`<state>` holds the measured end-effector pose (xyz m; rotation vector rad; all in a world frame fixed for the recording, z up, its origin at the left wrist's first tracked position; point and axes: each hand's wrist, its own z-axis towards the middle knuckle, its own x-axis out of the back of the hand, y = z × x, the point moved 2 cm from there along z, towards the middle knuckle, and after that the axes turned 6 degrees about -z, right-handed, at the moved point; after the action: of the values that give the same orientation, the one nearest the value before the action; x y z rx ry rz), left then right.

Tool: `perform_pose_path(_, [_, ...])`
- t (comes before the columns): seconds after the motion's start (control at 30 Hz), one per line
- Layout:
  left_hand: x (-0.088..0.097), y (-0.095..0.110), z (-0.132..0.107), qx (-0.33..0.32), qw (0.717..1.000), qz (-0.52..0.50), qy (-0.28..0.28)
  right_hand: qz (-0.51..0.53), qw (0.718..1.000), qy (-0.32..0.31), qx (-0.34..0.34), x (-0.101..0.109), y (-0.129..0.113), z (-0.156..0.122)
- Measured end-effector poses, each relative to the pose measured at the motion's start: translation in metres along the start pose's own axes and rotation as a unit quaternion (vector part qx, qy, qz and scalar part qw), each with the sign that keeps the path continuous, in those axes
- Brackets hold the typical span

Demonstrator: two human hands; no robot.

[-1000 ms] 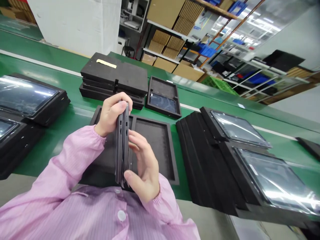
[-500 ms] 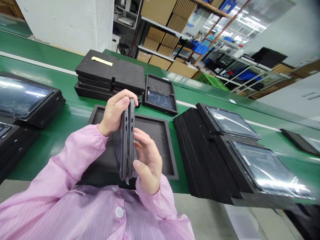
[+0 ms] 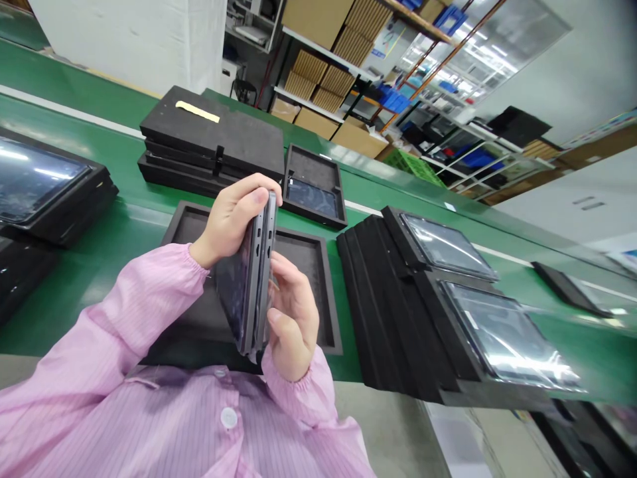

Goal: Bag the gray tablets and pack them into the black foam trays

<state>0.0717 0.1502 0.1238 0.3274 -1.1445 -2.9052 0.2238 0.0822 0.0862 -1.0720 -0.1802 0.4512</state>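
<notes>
A: What's in hand?

B: A pair of dark tablets (image 3: 255, 285), side by side on edge, the narrow sides with the port openings facing the camera. They're above a black tray (image 3: 332, 299); whether their lower edges touch it, I can't tell.

A: And the fingers?

B: The left hand (image 3: 229, 216) is clamped on the far end of both tablets, thumb against the left one. The right hand (image 3: 294, 318) is on the other side, nearer the body, its thumb and fingers apart with the tips at the right tablet. Whether those grip anything, I can't tell.

A: How does the tray look?

B: Shallow, with a raised rim, partly hidden behind the arms and tablets.

A: What's around it on the worktop (image 3: 122, 229)?

B: It's green. Just beyond the tray is a black stack (image 3: 249, 136) with a yellow strip (image 3: 197, 111) on top. Right of that, a smaller tray (image 3: 312, 162) has a dark-screened device (image 3: 313, 197) lying in it. To the right, a taller pile (image 3: 383, 299) bears two glossy screens (image 3: 450, 245); on the left, another pile (image 3: 97, 199) bears one too.

A: Farther off?

B: A white pillar (image 3: 124, 40), and shelves with cardboard boxes (image 3: 318, 20).
</notes>
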Motion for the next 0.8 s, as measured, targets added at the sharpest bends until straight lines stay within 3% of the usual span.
perform_pose_path(0.3, [-0.005,-0.003,0.001,0.010,0.998,0.029,0.055,-0.009,1.000,0.005,-0.010,0.005,0.002,0.001])
perform_pose_path(0.53, [-0.005,-0.016,0.004,0.043,0.992,-0.028,0.112,-0.070,0.997,0.028,-0.032,0.005,0.004,0.004])
perform_pose_path(0.8, [-0.005,-0.015,0.005,0.062,0.991,-0.035,0.117,-0.072,0.995,0.044,-0.043,0.005,0.003,0.006])
